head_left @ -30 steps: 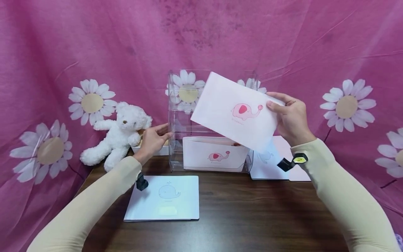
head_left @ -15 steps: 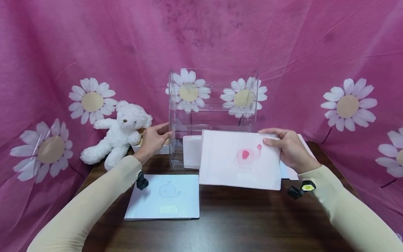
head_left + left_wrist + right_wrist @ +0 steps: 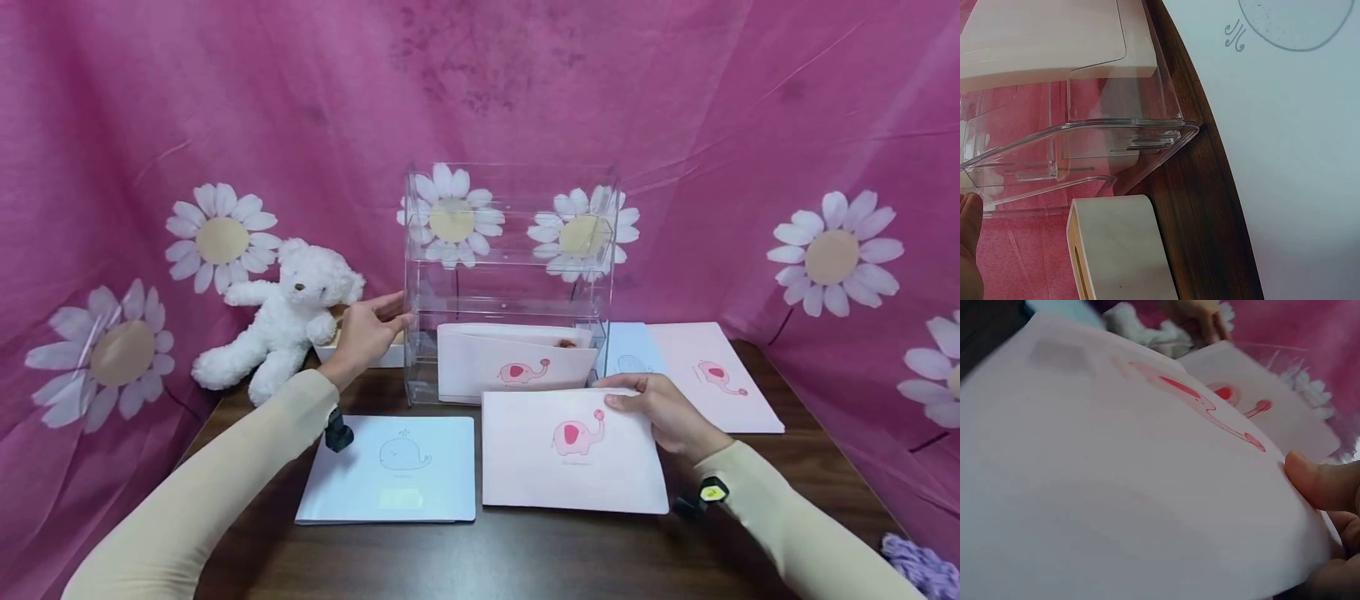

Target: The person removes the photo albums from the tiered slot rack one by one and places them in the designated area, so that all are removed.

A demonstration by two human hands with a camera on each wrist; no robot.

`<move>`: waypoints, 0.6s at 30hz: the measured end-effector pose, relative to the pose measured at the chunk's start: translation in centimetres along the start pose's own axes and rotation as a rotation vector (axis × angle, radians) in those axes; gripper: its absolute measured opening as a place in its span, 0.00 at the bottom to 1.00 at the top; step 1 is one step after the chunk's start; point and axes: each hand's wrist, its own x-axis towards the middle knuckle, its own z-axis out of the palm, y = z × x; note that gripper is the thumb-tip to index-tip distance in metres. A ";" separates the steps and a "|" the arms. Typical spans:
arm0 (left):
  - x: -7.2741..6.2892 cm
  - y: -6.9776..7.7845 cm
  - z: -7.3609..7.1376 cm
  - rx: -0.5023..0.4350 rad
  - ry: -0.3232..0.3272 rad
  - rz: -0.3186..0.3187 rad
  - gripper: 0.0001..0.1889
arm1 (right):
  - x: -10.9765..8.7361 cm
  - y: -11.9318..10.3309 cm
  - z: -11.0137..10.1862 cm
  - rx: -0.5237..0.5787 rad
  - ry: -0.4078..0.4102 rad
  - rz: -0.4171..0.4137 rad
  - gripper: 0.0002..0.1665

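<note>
Head view: right hand (image 3: 667,412), thumb and fingers clamped on the far right corner of one held elephant booklet (image 3: 525,458). Location: near side of clear rack (image 3: 410,367), right of whale booklet (image 3: 345,483), low over the tabletop (image 3: 510,550); contact underneath cannot be told. Handling, judged: level keeping should spare the whale booklet's edge. Left hand (image 3: 363,337), fingers extended, slightly apart, at the rack's left side.

Left wrist view: fingertips against clear panel edge; white box (image 3: 1122,250) just beside. Judged: light pressure suffices to steady the rack.

Right wrist view: thumb on cover, sheet bowed; upright elephant booklet (image 3: 1297,415) beyond. Judged: gentle pinch avoids creasing.
</note>
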 end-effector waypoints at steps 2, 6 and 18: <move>0.0 0.0 0.0 -0.002 0.001 -0.003 0.27 | 0.4 0.8 0.1 -0.042 0.016 0.018 0.29; 0.0 0.0 0.1 0.001 0.002 -0.001 0.27 | 0.9 1.9 0.4 -0.135 0.067 0.016 0.31; 0.0 -0.1 0.0 0.008 0.009 -0.006 0.27 | 1.6 4.1 2.1 -0.181 0.113 0.021 0.26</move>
